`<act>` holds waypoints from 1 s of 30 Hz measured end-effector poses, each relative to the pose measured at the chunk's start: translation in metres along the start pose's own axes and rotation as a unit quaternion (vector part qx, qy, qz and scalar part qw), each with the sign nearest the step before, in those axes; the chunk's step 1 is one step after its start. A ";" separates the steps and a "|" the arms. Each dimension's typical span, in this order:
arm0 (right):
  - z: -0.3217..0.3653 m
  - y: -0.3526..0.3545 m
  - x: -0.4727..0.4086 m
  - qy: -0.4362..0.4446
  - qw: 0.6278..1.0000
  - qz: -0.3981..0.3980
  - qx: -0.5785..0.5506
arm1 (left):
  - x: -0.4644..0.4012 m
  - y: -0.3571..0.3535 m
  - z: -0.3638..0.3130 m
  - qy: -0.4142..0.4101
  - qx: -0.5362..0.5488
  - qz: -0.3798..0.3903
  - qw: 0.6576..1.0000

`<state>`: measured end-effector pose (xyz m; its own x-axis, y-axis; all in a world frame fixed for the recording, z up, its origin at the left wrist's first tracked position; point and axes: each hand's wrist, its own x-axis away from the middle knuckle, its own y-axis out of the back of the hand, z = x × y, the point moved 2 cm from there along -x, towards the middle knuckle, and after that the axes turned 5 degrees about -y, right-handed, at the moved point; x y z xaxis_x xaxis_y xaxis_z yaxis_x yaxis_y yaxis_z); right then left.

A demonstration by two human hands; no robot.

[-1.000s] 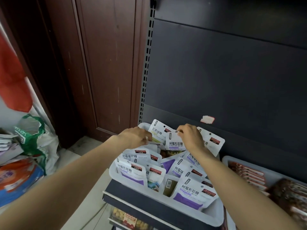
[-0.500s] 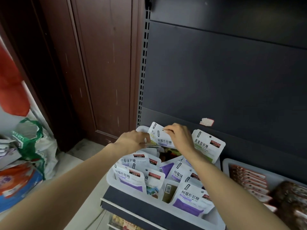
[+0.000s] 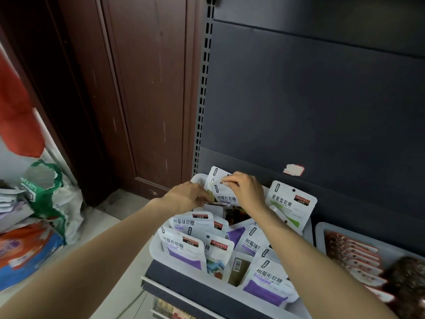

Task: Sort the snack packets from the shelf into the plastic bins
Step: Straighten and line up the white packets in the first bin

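Right hand (image 3: 246,192) pinches a packet (image 3: 226,196) upright at the bin (image 3: 207,290) rear; left hand (image 3: 186,195) grips packets beside it. Seat it squarely behind its own kind.

2 hands are seen: left hand (image 3: 186,196), right hand (image 3: 246,192). 2 plastic bins are counted: white bin (image 3: 158,254) under the hands, grey bin (image 3: 322,229) to the right of the right hand. Approx. 10 white snack packets (image 3: 184,248) are visible; exact no. can't be told, since they overlap. 1 green-striped packet (image 3: 290,208) is seen just right of the right hand.
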<state>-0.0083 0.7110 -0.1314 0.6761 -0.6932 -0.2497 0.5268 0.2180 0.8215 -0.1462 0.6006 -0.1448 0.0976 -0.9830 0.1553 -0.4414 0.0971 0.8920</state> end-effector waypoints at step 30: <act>-0.030 -0.012 -0.016 -0.078 0.991 0.108 0.012 | -0.014 0.001 0.006 -0.020 -0.048 0.009 0.999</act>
<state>-0.0101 0.7397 -0.1524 0.6838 -0.7295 0.0141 0.3649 0.3586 0.8592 -0.1530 0.6133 -0.1487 0.0534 -0.9864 0.1554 -0.3541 0.1268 0.9266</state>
